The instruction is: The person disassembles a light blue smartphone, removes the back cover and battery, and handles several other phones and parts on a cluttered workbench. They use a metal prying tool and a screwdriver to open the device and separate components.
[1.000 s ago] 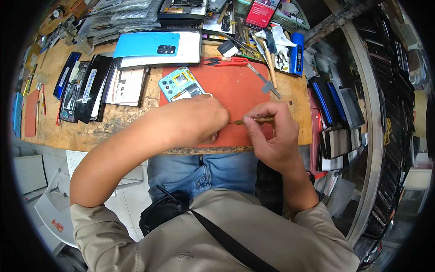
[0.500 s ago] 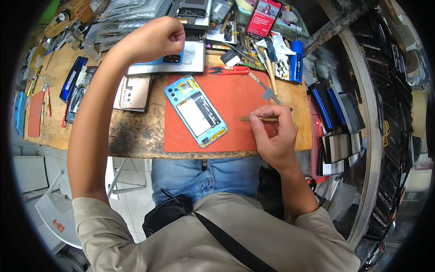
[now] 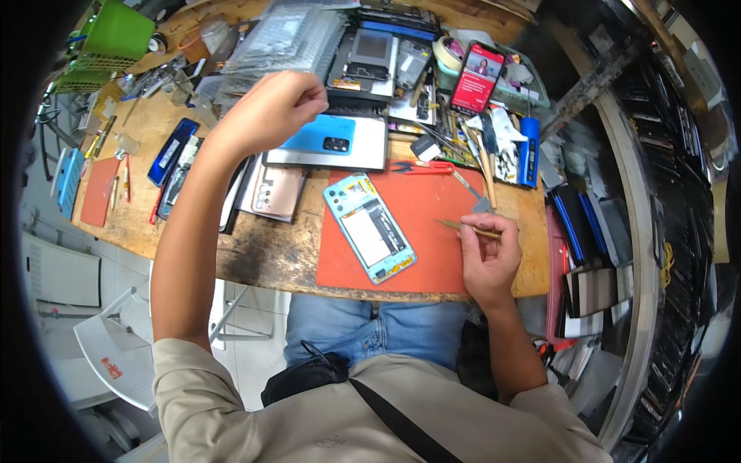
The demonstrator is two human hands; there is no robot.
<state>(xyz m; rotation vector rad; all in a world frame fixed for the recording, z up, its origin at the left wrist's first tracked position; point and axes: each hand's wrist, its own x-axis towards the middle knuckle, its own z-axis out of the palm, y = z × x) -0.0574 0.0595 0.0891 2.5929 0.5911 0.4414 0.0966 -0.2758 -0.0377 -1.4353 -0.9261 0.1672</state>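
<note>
My right hand [image 3: 494, 258], at the right edge of an orange-red mat [image 3: 432, 262], pinches a slim, pointed, brass-coloured tool [image 3: 449, 224]. Its tip points left toward an opened light-blue phone [image 3: 360, 214] that lies tilted on the mat, with its white battery area and yellow flex parts exposed. My left hand [image 3: 289, 108] is raised, its fingers curled closed; whatever they may hold is hidden. Beyond and below that hand, a blue phone back [image 3: 318, 137] with a black camera block rests on a white-topped flat box [image 3: 367, 158].
Red-handled pliers [image 3: 421, 167] lie at the mat's far edge. A lit phone [image 3: 478, 77] leans against a green basket [image 3: 532, 94]; a blue cylinder [image 3: 529, 150] stands nearby. A pinkish-gold phone back [image 3: 275, 193] lies left of the mat. Bubble-wrapped packs [image 3: 285, 38] fill the far side.
The whole view has shifted, so the bench appears further right and lower. Both hands keep much the same pose, the right still gripping the tool. The opened phone stays on the mat.
</note>
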